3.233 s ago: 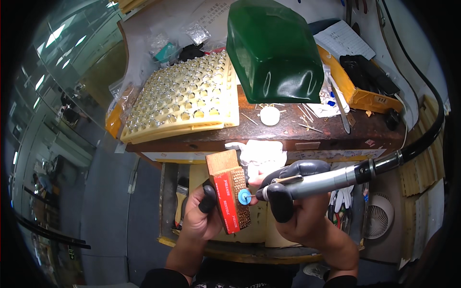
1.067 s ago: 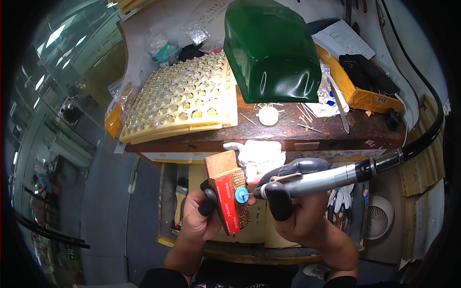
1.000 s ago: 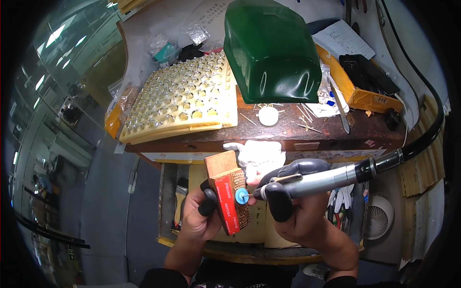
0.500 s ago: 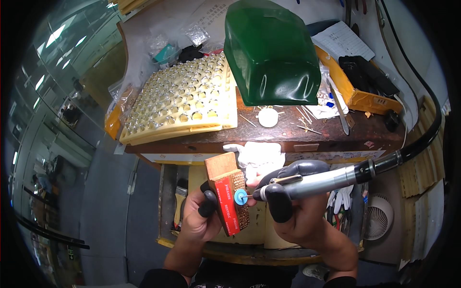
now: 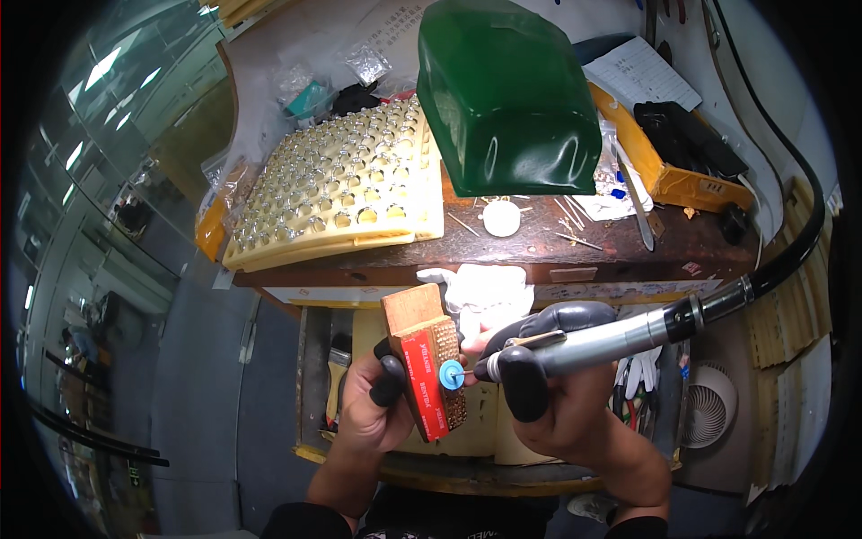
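Head view: a wooden block (image 5: 422, 355) is clasped in the left hand (image 5: 368, 404) below the desk (image 5: 539, 256), while a rotary handpiece (image 5: 593, 337), gripped by the right hand (image 5: 561, 404), presses its blue disc (image 5: 452, 375) against it; grinding appears underway, unfinished.

The green cover (image 5: 507, 94) hides the bench behind it; forearms leave the lower edge.

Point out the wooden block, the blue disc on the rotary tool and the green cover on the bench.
wooden block (image 5: 415, 310), head view, bare wood top end.
blue disc (image 5: 452, 375), head view, disc face.
green cover (image 5: 507, 94), head view, its glossy top.
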Demonstrator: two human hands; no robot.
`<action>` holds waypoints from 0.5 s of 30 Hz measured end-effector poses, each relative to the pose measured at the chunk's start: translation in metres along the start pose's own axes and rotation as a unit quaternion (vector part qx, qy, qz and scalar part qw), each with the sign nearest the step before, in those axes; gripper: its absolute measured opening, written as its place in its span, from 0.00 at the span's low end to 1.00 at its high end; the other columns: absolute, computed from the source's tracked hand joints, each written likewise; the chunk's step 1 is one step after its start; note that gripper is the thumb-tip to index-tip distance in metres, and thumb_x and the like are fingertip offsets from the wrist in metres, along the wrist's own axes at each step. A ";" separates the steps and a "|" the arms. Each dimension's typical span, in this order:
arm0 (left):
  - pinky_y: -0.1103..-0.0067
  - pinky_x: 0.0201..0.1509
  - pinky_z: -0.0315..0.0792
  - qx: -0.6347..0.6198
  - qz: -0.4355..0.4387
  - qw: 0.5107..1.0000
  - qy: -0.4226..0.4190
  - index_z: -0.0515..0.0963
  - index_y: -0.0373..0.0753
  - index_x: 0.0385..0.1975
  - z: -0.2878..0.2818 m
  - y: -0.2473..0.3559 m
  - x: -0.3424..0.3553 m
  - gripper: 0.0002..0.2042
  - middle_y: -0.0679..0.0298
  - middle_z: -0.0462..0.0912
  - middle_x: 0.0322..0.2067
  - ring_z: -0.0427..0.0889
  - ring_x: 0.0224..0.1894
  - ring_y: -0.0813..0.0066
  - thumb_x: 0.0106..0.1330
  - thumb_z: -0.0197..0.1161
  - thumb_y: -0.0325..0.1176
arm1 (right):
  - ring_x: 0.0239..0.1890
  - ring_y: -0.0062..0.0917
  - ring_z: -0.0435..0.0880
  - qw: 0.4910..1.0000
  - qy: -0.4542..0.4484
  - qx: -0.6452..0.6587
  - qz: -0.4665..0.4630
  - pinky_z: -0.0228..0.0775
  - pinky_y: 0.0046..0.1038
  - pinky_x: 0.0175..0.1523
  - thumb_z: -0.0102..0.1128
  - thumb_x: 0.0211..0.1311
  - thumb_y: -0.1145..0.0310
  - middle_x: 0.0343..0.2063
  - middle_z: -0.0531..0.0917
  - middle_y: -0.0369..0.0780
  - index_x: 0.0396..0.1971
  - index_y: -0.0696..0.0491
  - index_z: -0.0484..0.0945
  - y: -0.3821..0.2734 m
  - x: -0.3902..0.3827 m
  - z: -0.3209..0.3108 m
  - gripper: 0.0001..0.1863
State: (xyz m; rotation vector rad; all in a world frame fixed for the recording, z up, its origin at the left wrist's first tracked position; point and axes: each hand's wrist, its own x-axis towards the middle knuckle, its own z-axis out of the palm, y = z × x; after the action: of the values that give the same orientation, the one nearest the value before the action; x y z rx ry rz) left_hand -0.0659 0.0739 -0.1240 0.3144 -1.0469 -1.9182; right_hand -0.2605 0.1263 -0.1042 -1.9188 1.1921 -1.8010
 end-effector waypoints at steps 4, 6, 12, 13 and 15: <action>0.53 0.62 0.70 -0.002 0.001 1.000 -0.026 0.64 0.27 0.60 -0.004 0.000 0.000 0.30 0.42 0.68 0.60 0.74 0.58 0.49 0.66 0.61 0.43 | 0.34 0.34 0.83 0.999 0.013 0.037 0.017 0.73 0.32 0.40 0.66 0.57 0.65 0.31 0.83 0.42 0.38 0.53 0.84 0.000 0.001 0.002 0.11; 0.53 0.62 0.70 -0.003 0.001 1.000 -0.025 0.65 0.27 0.60 -0.003 0.000 -0.001 0.30 0.42 0.68 0.60 0.74 0.58 0.49 0.66 0.61 0.43 | 0.33 0.34 0.83 0.999 0.016 0.037 0.031 0.73 0.31 0.39 0.66 0.58 0.65 0.31 0.83 0.42 0.37 0.53 0.84 0.001 -0.001 0.004 0.10; 0.54 0.62 0.70 -0.008 0.003 1.000 -0.011 0.65 0.27 0.60 -0.001 0.000 -0.001 0.29 0.44 0.69 0.60 0.75 0.58 0.50 0.66 0.62 0.42 | 0.32 0.33 0.83 0.999 0.040 0.013 0.011 0.73 0.31 0.38 0.63 0.60 0.62 0.29 0.83 0.41 0.35 0.52 0.85 -0.001 0.002 0.007 0.10; 0.54 0.62 0.70 -0.012 0.001 1.000 -0.012 0.66 0.27 0.60 -0.002 0.001 -0.001 0.29 0.44 0.69 0.60 0.75 0.58 0.50 0.66 0.62 0.42 | 0.32 0.33 0.83 0.999 0.039 0.013 0.011 0.73 0.31 0.38 0.63 0.60 0.62 0.29 0.83 0.41 0.35 0.52 0.85 -0.002 0.002 0.008 0.10; 0.54 0.61 0.70 -0.009 0.003 1.000 -0.007 0.66 0.27 0.60 0.001 0.000 -0.002 0.29 0.44 0.69 0.60 0.75 0.58 0.50 0.66 0.62 0.43 | 0.32 0.33 0.83 0.999 0.036 0.002 0.019 0.73 0.31 0.37 0.62 0.60 0.61 0.28 0.83 0.40 0.34 0.52 0.85 -0.002 0.002 0.008 0.10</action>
State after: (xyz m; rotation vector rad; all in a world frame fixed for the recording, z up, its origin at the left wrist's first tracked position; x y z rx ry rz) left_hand -0.0650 0.0754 -0.1236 0.2883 -1.0384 -1.9255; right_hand -0.2527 0.1240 -0.1029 -1.8292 1.2389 -1.8663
